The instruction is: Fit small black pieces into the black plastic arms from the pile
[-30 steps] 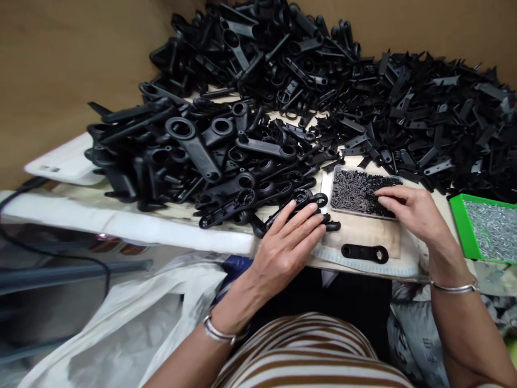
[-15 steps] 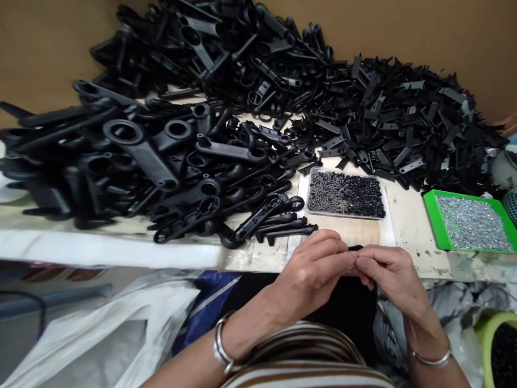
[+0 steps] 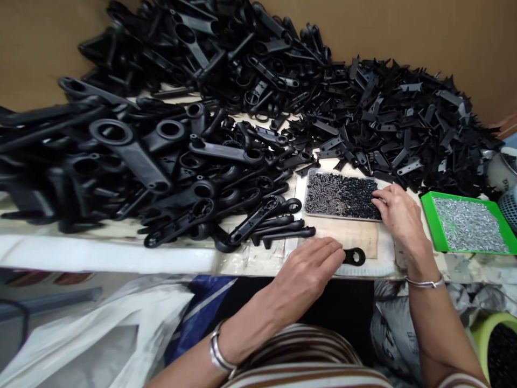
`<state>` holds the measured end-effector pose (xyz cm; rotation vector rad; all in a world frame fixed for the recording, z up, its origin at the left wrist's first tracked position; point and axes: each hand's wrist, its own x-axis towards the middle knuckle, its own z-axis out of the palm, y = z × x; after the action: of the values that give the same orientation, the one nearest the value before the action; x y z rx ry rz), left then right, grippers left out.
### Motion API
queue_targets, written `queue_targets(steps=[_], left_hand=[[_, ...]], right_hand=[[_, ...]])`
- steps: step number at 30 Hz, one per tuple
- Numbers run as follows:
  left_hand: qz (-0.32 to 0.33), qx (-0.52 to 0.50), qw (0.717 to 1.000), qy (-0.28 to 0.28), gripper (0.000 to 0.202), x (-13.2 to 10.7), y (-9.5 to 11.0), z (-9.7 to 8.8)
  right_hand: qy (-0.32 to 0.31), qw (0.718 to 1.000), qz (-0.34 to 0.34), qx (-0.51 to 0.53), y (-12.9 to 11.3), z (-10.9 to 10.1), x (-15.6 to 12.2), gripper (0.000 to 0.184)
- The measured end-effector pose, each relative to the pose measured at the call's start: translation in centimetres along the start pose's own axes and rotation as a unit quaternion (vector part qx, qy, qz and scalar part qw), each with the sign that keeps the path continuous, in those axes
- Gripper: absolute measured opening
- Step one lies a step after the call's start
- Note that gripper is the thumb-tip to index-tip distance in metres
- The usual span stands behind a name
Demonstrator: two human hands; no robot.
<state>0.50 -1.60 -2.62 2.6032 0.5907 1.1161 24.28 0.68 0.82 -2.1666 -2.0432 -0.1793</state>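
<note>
My left hand (image 3: 313,267) is closed around a black plastic handle piece at the table's front edge. The ring-shaped end of this black plastic handle piece (image 3: 355,256) sticks out to the right of my fingers; the rest is hidden under them. My right hand (image 3: 399,216) reaches to the right end of a clear shallow tray (image 3: 343,217) filled with small black pieces (image 3: 343,191). Its thumb and fingertips are pinched together at the pieces, and whatever is between them is too small to make out.
A large heap of black plastic handles (image 3: 133,156) covers the left and back of the table. Behind the tray lies a pile of smaller black plastic parts (image 3: 404,118). At right stands a green tray (image 3: 430,221) of small silvery metal pieces. A yellow-green bucket (image 3: 479,345) sits lower right.
My right hand has left my left hand and moved up to the clear tray's right end. My left hand keeps the handle piece, whose ring end now shows. The view has shifted slightly.
</note>
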Motion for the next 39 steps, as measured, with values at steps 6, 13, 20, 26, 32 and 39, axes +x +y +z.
queue_targets(steps=[6, 13, 20, 26, 32, 39], left_hand=[[-0.016, -0.016, 1.000, 0.007, 0.030, 0.1, 0.0, -0.2], [-0.077, -0.135, 0.982, 0.107, 0.020, 0.6, 0.2, -0.7], [-0.233, -0.343, 0.903, 0.114, 0.009, 1.2, 0.8, -1.4], [-0.334, -0.470, 0.811, 0.100, 0.003, 1.3, 1.9, -0.9], [-0.405, -0.512, 0.755, 0.066, 0.006, 1.5, 3.1, -1.1], [-0.446, -0.574, 0.681, 0.087, 0.005, 1.7, 3.7, -1.1]], right_hand=[[-0.018, 0.995, -0.033, 0.089, 0.0, -0.5, 0.7, 0.020], [0.032, 0.908, 0.099, 0.406, 2.2, -1.5, -2.0, 0.016], [0.064, 0.727, 0.196, 0.655, -0.2, -1.5, -7.6, 0.012], [0.077, 0.652, 0.210, 0.724, -3.4, -0.9, -9.3, 0.012], [0.020, 0.598, 0.186, 0.779, -5.6, -0.7, -10.0, 0.012], [-0.008, 0.532, 0.198, 0.823, -6.3, -0.8, -10.8, 0.012]])
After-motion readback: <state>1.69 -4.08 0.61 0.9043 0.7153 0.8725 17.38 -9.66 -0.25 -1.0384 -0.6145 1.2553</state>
